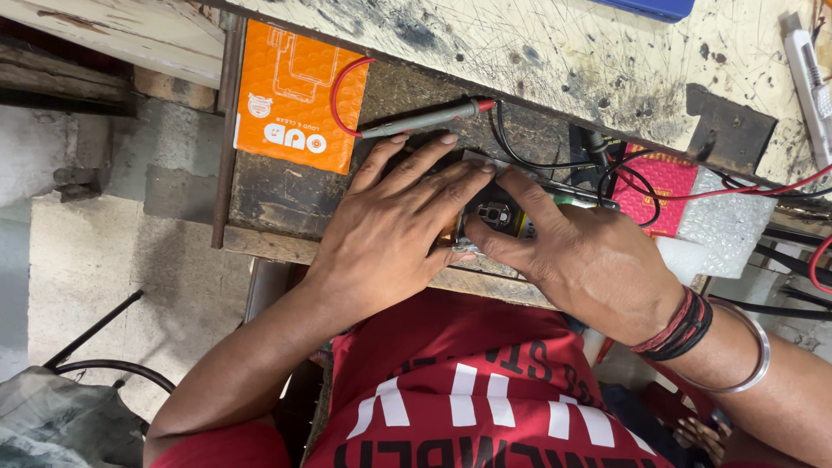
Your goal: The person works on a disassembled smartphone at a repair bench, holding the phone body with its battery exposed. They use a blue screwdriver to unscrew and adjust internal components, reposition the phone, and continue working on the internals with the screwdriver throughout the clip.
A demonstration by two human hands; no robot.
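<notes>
Both hands rest on a small dark meter-like device [501,217] with a round dial, lying on a lower wooden shelf [277,195] under the workbench. My left hand [394,225] lies flat over its left part, fingers spread and covering it. My right hand [572,251] grips its right side, thumb beside the dial. A grey test probe with a red tip [425,119] and a red lead lies just beyond my left fingers. Black leads [520,156] curl behind the device.
An orange padded packet [295,87] lies at the shelf's left. A red packet [663,186] and bubble wrap [724,221] sit at the right. The scratched pale workbench top [563,52] runs above, bearing a blue object [650,9] and a white utility knife [810,82].
</notes>
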